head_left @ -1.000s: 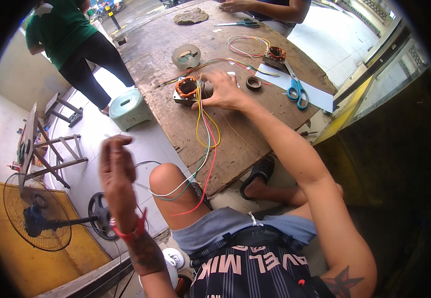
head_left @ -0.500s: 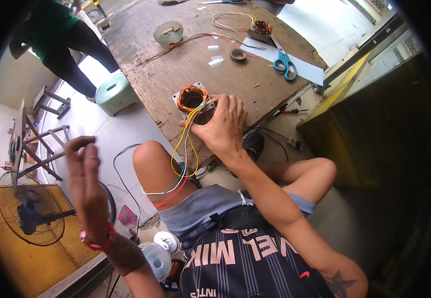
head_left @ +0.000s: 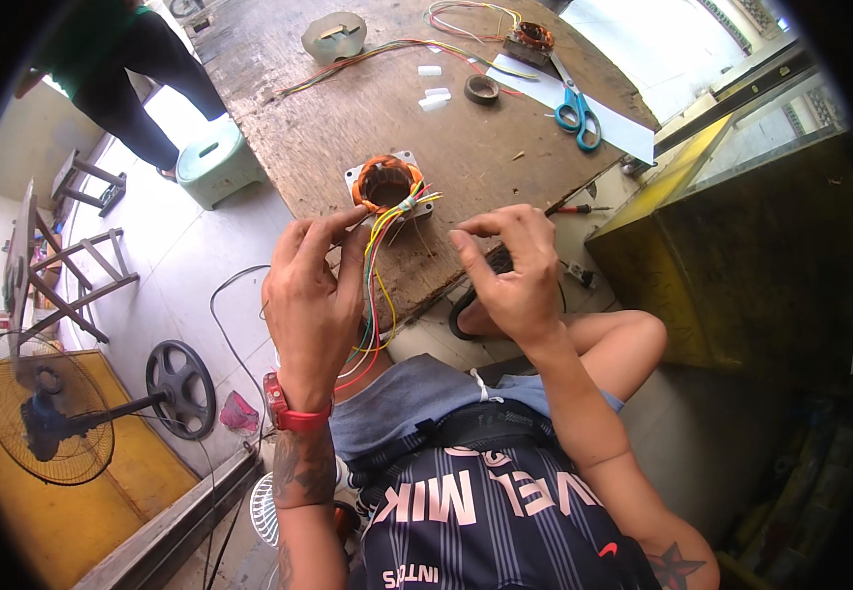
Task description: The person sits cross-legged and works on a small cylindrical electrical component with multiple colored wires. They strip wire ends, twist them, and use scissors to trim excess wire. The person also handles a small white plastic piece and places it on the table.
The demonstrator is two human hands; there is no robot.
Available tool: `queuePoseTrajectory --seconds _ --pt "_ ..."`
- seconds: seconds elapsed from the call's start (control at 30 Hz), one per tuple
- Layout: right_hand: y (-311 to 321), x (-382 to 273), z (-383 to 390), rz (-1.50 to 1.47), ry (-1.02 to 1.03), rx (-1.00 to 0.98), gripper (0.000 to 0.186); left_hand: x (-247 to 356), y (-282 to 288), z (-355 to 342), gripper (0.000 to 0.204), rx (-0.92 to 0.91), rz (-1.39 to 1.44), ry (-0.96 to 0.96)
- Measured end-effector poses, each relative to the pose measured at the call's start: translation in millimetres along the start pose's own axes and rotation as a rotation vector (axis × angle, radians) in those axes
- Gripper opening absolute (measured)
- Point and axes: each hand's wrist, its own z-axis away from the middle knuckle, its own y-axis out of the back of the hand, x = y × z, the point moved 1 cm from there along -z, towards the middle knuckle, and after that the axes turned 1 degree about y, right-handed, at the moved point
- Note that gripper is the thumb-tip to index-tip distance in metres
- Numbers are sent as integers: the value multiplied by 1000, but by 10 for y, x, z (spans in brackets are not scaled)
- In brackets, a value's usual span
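fingertips of the left hand (head_left: 314, 285) reach the orange-wound stator (head_left: 385, 180) near its eight o'clock; the right hand (head_left: 523, 270) curls at four o'clock; whether either pinches anything, i cannot tell. coloured leads (head_left: 379, 234) look gathered and tied, tails loose toward six o'clock, so finishing seems left. squat, without clear long axis, the stator opens upward on the wooden table's (head_left: 313, 138) near end, scissors (head_left: 572, 94) at two o'clock.

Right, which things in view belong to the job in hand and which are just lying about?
Likely in the job: nearer orange-wound core, its coloured wires, perhaps teal scissors and tape roll.

Apparently lying about: pale green stool, crumpled pink item, standing fan.
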Motion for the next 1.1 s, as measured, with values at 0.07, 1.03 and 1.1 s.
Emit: queuePoseTrajectory --seconds 0.07,1.03,1.1 --pt "-81 -31 -26 7 49 -17 14 -7 -70 -15 13 25 46 11" --pt "-380 -47 87 78 261 -125 36 -111 -438 159 12 139 175 107" --pt "-381 -32 97 75 245 -139 36 -143 -479 169 12 157 196 99"
